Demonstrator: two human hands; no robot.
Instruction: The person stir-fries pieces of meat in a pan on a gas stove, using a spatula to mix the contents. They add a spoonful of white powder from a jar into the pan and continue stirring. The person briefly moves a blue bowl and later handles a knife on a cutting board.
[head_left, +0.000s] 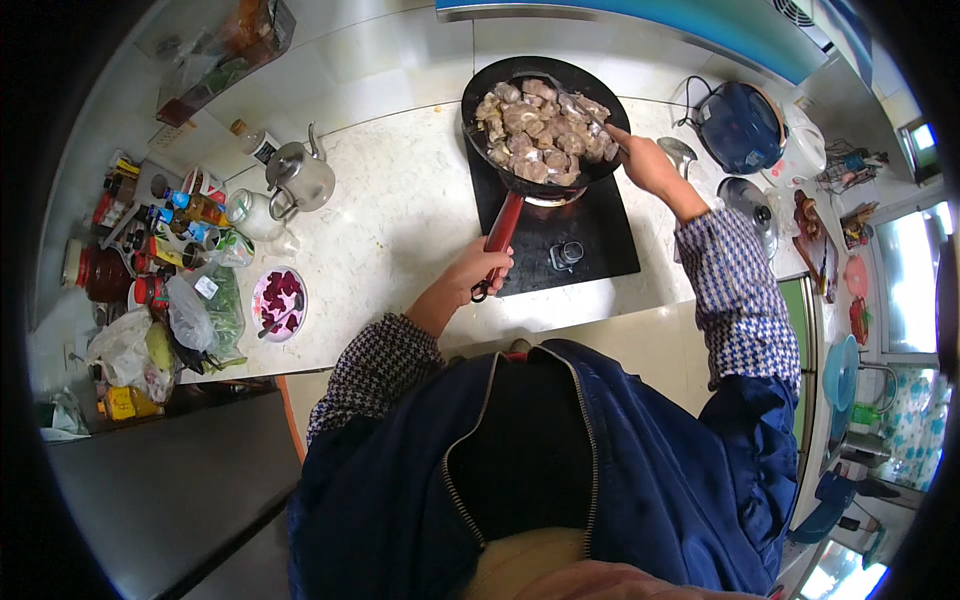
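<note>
A black wok full of chunks of browned meat stands over a black cooktop set on the pale counter. My left hand is closed around the wok's red handle. At the wok's right rim, my right hand grips the handle of a spatula, whose far end lies among the meat. What shape that end has is hidden by the chunks. A dark knob sits on the front part of the cooktop.
Left on the counter are a metal kettle, a plate of dark red pieces, and several bottles, jars and bags. To the right are a metal ladle, a glass lid, a blue rice cooker and a cutting board.
</note>
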